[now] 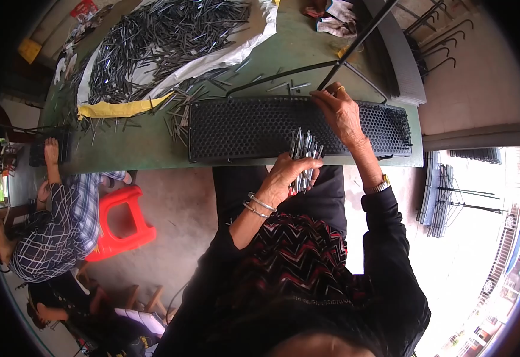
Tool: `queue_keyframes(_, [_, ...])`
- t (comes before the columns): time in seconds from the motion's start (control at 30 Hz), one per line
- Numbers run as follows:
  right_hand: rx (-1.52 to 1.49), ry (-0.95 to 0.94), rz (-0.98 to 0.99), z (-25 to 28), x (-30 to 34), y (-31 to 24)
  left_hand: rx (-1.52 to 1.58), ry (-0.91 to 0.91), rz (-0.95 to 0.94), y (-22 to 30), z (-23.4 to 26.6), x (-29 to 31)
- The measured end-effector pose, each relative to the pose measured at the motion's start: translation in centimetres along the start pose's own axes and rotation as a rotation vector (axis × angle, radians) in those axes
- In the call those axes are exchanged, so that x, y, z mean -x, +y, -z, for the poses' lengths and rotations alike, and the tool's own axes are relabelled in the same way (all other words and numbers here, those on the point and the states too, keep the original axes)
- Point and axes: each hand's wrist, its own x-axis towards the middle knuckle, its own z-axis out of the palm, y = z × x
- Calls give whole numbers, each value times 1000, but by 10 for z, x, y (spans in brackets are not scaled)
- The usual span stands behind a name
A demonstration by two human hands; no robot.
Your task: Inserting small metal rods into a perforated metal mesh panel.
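My left hand [283,178] is wrapped round a bunch of thin metal rods [305,149], held upright just over the near edge of a black perforated rack [242,128]. The long rack lies across the table edge before me, its top full of small round holes. Over the rack's far edge, right of the middle, is my right hand [342,116]. Its thumb and fingers are pinched together, and whatever they hold is too small to make out. A black metal bar frame [355,50] rises behind the rack, close to my right fingertips.
Beyond the rack, a large heap of dark metal rods [164,41] lies on a white sack [260,35], with several strewn over the green table [152,152]. Work gloves [337,21] lie at the back. A red stool [144,232] and a co-worker's hand [51,152] are at left.
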Motion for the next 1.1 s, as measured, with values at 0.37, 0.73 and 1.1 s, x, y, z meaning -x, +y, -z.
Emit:
queue_keyframes(0.37, [-24,-64,20,10,-4,-3,-1,-13,46,1,-4,0])
queue_keyframes(0.73, [-86,-37,-21,0,-2,-5,-57,5,21,1,-8,0])
queue_keyframes(1.1, [-45,93,4,-5,-1,-15,-80,-14,11,0,-8,2])
